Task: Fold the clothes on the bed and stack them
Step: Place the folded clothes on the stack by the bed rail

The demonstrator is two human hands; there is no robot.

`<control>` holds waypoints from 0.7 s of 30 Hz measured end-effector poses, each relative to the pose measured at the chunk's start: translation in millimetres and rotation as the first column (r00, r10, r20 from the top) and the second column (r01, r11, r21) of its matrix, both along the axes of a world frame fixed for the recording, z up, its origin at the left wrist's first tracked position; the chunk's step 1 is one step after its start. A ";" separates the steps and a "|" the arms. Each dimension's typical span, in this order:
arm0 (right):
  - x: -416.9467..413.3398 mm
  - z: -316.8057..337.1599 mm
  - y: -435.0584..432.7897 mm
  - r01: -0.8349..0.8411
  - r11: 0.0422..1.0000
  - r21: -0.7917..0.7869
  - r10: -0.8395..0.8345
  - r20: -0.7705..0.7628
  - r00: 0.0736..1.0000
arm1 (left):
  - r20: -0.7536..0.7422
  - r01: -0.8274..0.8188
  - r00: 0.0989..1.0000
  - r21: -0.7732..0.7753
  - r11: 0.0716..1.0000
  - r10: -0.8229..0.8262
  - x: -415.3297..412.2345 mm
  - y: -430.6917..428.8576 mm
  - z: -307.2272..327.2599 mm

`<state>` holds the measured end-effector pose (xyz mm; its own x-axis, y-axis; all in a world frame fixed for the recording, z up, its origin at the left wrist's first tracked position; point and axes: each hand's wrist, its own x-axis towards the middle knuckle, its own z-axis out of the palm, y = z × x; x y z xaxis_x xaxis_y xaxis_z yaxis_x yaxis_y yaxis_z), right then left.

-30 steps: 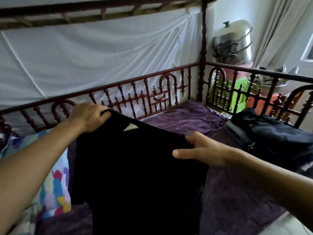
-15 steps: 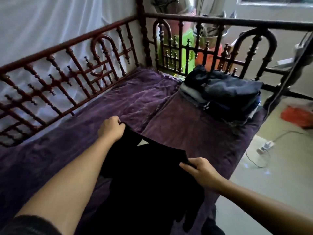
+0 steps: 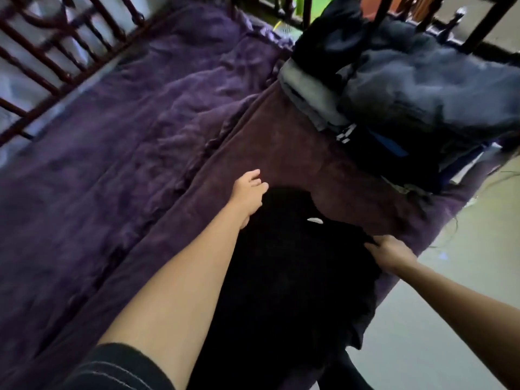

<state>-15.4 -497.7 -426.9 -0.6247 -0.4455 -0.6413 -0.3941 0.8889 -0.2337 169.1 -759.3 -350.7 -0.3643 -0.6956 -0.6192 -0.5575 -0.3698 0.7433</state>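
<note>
A black garment (image 3: pixel 287 277) is laid flat on the near edge of the bed, so dark that its seams and folds cannot be made out. Only a small white label (image 3: pixel 315 220) is seen at its neckline. Its lower part is cut off by the bottom of the view.

The left hand (image 3: pixel 249 192) is rested on the garment's far-left corner with its fingers loosely extended, nothing clasped in them. At the garment's far-right edge, the cloth is pinched by the curled fingertips of the right hand (image 3: pixel 391 254), though motion blur softens this grip.

Under the garment a plush maroon cloth (image 3: pixel 295 147) is spread, smooth and short-napped. Left of the garment lies a rumpled purple blanket (image 3: pixel 126 130) with a velvety sheen.

Beyond the garment, to the right, a stack of folded clothes (image 3: pixel 416 91) is piled. Soft navy and grey layers are seen, with a blue strip and a checked tag at the side; the single pieces cannot be told apart.

Far left of the garment, a dark red turned-wood railing (image 3: pixel 42 54) is blurred. A pale floor (image 3: pixel 450 319) is seen to the garment's right, and a black sleeve (image 3: pixel 118 367) covers the left upper arm.
</note>
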 end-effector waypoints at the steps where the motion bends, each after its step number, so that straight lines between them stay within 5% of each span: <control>1: -7.2 -6.0 -2.4 -0.012 0.996 0.085 0.013 -0.009 1.000 | 0.052 -0.045 0.998 -0.002 0.999 0.045 14.1 -5.0 -11.1; 5: -11.7 -10.8 -38.1 -0.142 0.965 0.221 0.163 -0.081 0.983 | 0.334 -0.241 0.910 -0.059 0.969 0.247 128.8 -5.6 -46.4; 12: 78.7 -6.5 -209.6 -0.548 0.829 -0.115 0.545 -0.058 0.837 | 0.722 -0.313 0.623 -0.125 0.942 0.302 310.6 45.6 -68.7; 17: 153.4 -49.1 -299.7 -0.594 0.766 -0.246 0.595 -0.079 0.800 | 0.766 -0.422 0.501 -0.189 0.887 0.402 368.3 51.2 -124.6; 21: 185.4 -83.8 -293.1 -0.737 0.674 0.038 0.735 0.067 0.675 | 0.717 -0.537 0.552 -0.085 0.839 0.426 381.0 58.0 -158.8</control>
<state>170.0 -790.8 -510.7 -0.0820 -0.7113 -0.6980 -0.9175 0.3274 -0.2259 550.1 -701.3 -509.5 0.5672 -0.5298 -0.6305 -0.5834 -0.7988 0.1464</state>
